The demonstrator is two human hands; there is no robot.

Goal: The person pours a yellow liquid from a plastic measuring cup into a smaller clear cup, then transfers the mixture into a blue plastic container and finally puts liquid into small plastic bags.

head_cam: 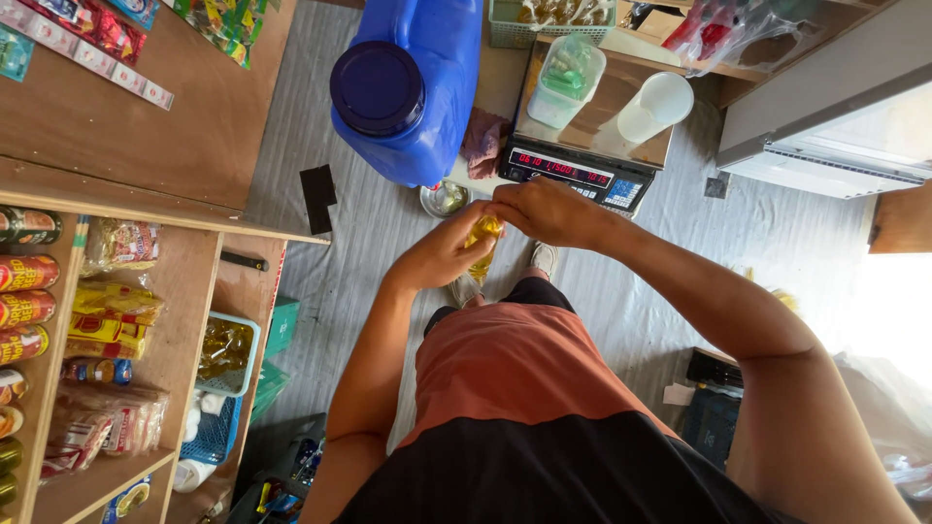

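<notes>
A small clear bag of yellow oil (482,245) hangs between my two hands, in front of my chest. My left hand (442,254) wraps around its lower part. At the top of the bag my right hand (544,209) pinches the neck, fingers closed. Just beyond the hands stands a big blue jerrycan (413,82) with a dark blue cap. A small metal bowl (445,199) sits below its tap. A digital scale (582,175) with a red display stands to the right, carrying a clear plastic jug (655,107) and a lidded plastic container (568,80).
Wooden shelves (184,320) on the left hold cans, snack packets and blue baskets of small oil bags. A green basket (549,19) stands behind the scale. A white chest freezer (835,126) fills the upper right. My feet stand on a grey plastic-covered floor (369,262).
</notes>
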